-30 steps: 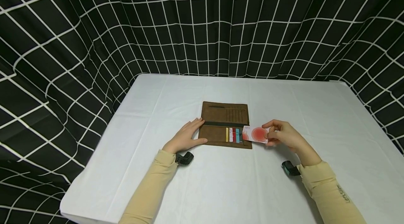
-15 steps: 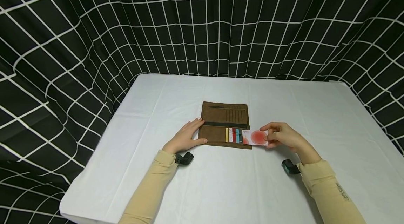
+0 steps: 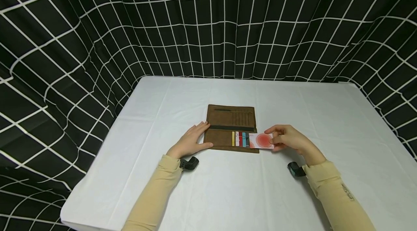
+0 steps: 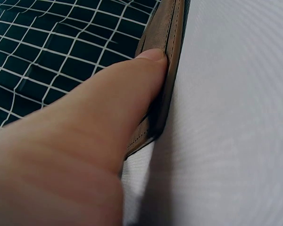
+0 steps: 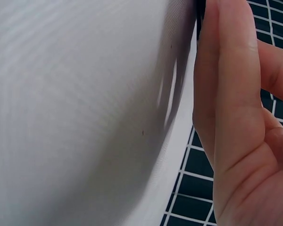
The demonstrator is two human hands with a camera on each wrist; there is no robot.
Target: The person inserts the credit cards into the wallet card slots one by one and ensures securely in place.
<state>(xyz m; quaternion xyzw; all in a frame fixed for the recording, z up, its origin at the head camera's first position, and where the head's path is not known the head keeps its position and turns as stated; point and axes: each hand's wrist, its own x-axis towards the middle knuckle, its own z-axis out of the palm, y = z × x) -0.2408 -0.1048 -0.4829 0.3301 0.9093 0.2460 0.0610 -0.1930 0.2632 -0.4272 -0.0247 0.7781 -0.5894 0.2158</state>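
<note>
A brown wallet [image 3: 221,138] lies unfolded on the table, several colored cards [image 3: 240,139] showing in the slots of its near half. My left hand [image 3: 190,142] rests on the wallet's left edge, fingers extended, and in the left wrist view the thumb [image 4: 137,80] presses on its stitched rim. With thumb and fingers my right hand [image 3: 290,139] pinches the right end of a pink and white card [image 3: 261,140] with a red circle. That card's left end overlaps the wallet's right side, beside the other cards. The right wrist view shows the right hand [image 5: 240,117] but not the card.
A white cloth covers the table [image 3: 221,194]. Black curtains [image 3: 208,24] with a white grid hang behind it and along both sides. Each wrist wears a dark strapped device, such as the left one [image 3: 189,163].
The pink card has shifted down into line with the other cards and slightly left, my right hand moving with it. My left hand stays on the wallet. The head view has shifted a little.
</note>
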